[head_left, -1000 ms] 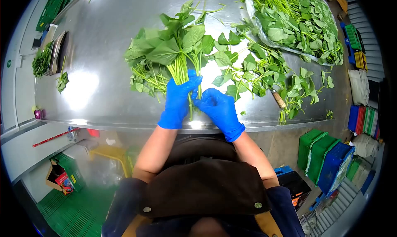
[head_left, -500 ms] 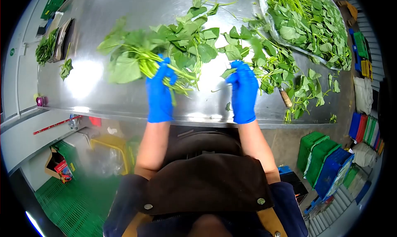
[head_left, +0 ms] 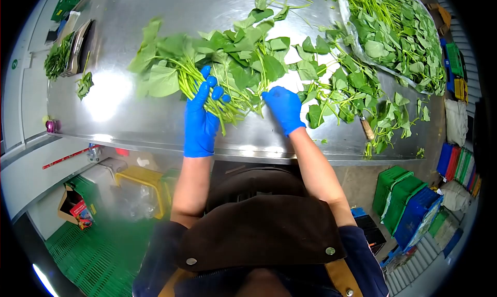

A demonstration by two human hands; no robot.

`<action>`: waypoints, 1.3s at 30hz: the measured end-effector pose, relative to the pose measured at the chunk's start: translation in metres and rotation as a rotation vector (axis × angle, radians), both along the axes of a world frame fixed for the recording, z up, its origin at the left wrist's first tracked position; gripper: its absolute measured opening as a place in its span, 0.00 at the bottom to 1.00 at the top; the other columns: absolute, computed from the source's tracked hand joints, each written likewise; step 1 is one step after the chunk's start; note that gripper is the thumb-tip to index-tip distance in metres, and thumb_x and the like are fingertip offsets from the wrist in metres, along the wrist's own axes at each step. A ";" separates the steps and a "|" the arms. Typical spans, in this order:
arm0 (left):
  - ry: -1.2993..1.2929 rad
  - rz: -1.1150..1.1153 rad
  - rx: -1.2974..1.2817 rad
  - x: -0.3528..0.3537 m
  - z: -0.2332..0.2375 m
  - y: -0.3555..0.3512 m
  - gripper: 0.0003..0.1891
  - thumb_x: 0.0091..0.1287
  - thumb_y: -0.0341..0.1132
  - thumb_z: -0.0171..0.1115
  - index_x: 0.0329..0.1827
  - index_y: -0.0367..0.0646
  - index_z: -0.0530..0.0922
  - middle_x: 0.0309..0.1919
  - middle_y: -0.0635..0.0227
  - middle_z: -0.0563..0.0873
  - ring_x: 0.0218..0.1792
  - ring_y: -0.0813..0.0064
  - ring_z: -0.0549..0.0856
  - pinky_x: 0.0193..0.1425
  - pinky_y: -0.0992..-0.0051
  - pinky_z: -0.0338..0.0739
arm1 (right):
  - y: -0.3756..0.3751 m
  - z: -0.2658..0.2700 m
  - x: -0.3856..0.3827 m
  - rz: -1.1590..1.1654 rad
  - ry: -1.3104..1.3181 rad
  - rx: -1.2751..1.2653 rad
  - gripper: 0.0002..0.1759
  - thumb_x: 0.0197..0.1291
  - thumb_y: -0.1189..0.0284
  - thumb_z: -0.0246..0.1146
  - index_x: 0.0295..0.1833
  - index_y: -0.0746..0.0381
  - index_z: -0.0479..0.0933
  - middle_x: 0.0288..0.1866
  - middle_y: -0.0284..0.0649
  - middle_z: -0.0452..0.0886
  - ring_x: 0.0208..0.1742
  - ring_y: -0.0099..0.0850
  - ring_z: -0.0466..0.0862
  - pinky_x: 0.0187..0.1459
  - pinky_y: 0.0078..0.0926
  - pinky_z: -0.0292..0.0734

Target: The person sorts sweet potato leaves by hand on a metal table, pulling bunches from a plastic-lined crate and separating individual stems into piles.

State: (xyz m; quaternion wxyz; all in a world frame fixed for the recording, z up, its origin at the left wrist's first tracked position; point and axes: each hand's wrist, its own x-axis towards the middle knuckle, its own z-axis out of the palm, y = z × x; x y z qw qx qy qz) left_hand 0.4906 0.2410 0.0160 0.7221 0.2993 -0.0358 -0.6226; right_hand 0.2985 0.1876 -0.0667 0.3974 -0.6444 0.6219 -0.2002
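Note:
My left hand (head_left: 203, 116), in a blue glove, is wrapped round the stems of a bunch of leafy greens (head_left: 189, 82). The bunch's broad leaves fan out to the upper left, and its cut stem ends point down to the right. To the right, my gloved right hand (head_left: 284, 108) is closed, its fingertips pinching at the stems of a middle pile of greens (head_left: 248, 53). Exactly how many stems it grips is hidden. More loose greens (head_left: 357, 82) lie right of that hand, with a wooden-handled tool (head_left: 367, 127) partly under them.
All this lies on a metal table (head_left: 124, 121). A plastic-lined heap of greens (head_left: 398, 43) stands at the back right. Bundled greens (head_left: 58, 59) sit beside a box at the far left. Stacked crates (head_left: 398, 201) stand on the floor at right, a yellow stool (head_left: 140, 177) at left.
My right hand has moved left from beside the right-hand greens to the middle pile and turned inward. My left hand keeps its hold on the bunch, its fingers now curled further round the stems.

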 end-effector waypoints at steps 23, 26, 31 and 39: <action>-0.585 -0.204 0.212 -0.095 0.020 -0.016 0.11 0.54 0.27 0.70 0.37 0.37 0.77 0.26 0.67 0.82 0.22 0.81 0.78 0.24 0.82 0.69 | 0.019 0.096 -0.058 -0.186 -0.596 0.136 0.14 0.55 0.71 0.68 0.48 0.61 0.80 0.35 0.32 0.82 0.30 0.18 0.76 0.32 0.17 0.72; -0.632 -0.277 0.240 -0.109 0.014 -0.009 0.11 0.55 0.26 0.68 0.40 0.36 0.76 0.29 0.62 0.83 0.22 0.79 0.79 0.24 0.82 0.71 | 0.012 0.100 -0.058 -0.154 -0.628 0.033 0.13 0.54 0.72 0.68 0.46 0.61 0.82 0.35 0.31 0.81 0.29 0.17 0.74 0.32 0.16 0.70; -0.697 -0.106 0.258 -0.111 0.015 -0.012 0.12 0.57 0.24 0.65 0.43 0.33 0.76 0.31 0.59 0.84 0.22 0.78 0.80 0.24 0.83 0.73 | 0.013 0.103 -0.073 -0.430 -0.746 0.157 0.08 0.57 0.74 0.64 0.43 0.62 0.84 0.35 0.30 0.81 0.29 0.16 0.72 0.33 0.16 0.68; -0.682 0.130 0.242 -0.097 0.018 -0.014 0.08 0.60 0.23 0.61 0.41 0.32 0.76 0.34 0.57 0.85 0.24 0.77 0.80 0.26 0.82 0.75 | -0.009 0.047 -0.133 -0.833 -1.229 0.081 0.23 0.65 0.62 0.57 0.62 0.61 0.70 0.41 0.29 0.77 0.30 0.14 0.70 0.32 0.13 0.67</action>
